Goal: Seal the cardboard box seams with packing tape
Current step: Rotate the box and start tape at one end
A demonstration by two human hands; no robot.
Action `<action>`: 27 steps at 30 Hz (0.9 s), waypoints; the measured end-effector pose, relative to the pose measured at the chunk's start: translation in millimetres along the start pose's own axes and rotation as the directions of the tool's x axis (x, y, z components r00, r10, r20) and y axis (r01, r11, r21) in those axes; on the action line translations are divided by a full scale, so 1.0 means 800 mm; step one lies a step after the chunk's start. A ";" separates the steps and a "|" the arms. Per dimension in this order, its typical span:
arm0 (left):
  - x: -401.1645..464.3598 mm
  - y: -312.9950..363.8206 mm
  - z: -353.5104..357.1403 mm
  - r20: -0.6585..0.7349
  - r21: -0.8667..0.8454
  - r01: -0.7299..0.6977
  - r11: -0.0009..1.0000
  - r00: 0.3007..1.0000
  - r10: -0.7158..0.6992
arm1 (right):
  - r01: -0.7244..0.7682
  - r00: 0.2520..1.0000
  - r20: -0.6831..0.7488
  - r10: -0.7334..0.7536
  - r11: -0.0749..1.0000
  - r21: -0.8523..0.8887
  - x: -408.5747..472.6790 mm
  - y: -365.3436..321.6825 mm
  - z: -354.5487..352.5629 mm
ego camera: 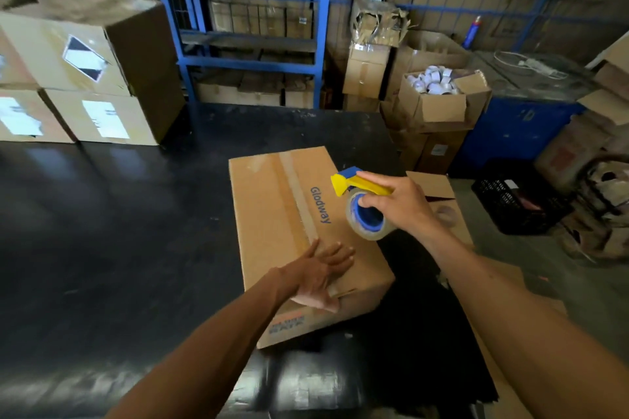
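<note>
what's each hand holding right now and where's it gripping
The right hand holds the tape dispenser, gripped on its yellow handle above the roll. The left hand holds nothing; it lies flat on the cardboard box.

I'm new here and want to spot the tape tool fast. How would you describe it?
Find the black table, then the cardboard box lying on it. Above the box's right side, the right hand holds the tape dispenser: the only yellow-and-blue thing there, with a clear roll.

dim warehouse, blue steel racking behind a black table, grey floor at right
</note>
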State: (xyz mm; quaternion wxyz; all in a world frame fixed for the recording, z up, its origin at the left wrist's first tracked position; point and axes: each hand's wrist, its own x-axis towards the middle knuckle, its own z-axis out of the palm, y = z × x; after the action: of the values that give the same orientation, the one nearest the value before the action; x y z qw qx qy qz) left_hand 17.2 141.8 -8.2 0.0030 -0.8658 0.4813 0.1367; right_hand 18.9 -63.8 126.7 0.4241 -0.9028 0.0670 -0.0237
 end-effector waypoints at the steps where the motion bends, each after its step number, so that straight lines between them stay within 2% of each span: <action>1: -0.007 0.000 0.008 -0.014 0.002 0.033 0.999 0.999 -0.033 | -0.006 1.000 0.008 0.005 1.000 0.002 -0.006 -0.003 0.004; 4: -0.023 0.004 0.029 -0.079 0.020 0.174 0.984 0.982 -0.172 | -0.036 0.999 0.021 0.035 0.999 0.037 -0.025 -0.008 0.014; 6: -0.030 0.009 0.031 -0.076 0.028 0.212 0.977 0.975 -0.210 | -0.061 0.997 0.043 0.059 0.996 0.065 -0.039 -0.010 0.019; 13: -0.060 -0.020 0.015 0.075 0.080 0.093 0.992 0.992 -0.099 | -0.092 0.995 0.046 0.086 0.983 0.157 -0.090 -0.010 0.035; 27: -0.057 -0.026 0.004 0.034 0.031 0.066 0.997 0.997 -0.067 | -0.059 0.996 0.074 0.043 0.968 0.243 -0.118 -0.002 0.031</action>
State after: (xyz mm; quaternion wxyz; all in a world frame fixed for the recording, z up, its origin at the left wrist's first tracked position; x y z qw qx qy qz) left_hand 10.8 191.6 -3.0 0.0287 -0.8787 0.4541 0.1447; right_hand -71.9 -30.7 113.1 0.5349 -0.8418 0.0723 0.0098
